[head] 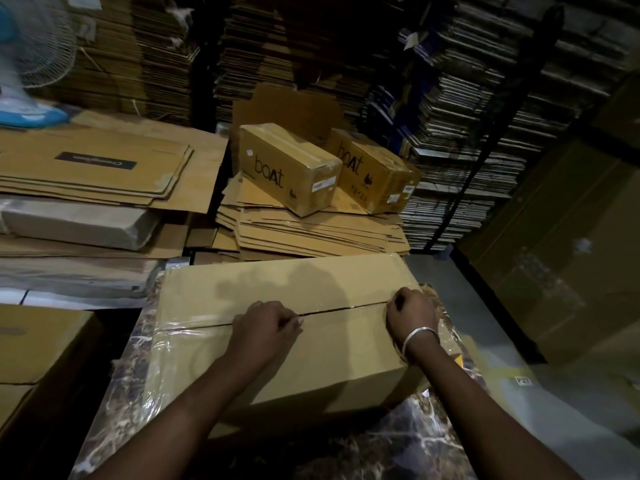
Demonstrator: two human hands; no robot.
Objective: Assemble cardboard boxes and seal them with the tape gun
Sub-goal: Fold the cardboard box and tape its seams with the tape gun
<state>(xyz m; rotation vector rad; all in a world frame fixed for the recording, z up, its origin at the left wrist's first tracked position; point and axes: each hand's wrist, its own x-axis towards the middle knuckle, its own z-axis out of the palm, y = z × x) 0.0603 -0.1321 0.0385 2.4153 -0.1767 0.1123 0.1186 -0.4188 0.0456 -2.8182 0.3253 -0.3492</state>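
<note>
On the marbled table, both hands, left and right, curl on the box's half-taped seam.

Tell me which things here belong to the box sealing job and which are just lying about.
In the job:
- large plain brown cardboard box, flaps closed
- clear tape strip along its seam
- left hand and right hand on the seam

Lying about:
- two printed brown cartons
- flattened cardboard stack
- blue-based white fan

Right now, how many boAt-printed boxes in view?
2: one boAt box atop the flattened cardboard stack, the second touching its right side. Others may be hidden.
</note>
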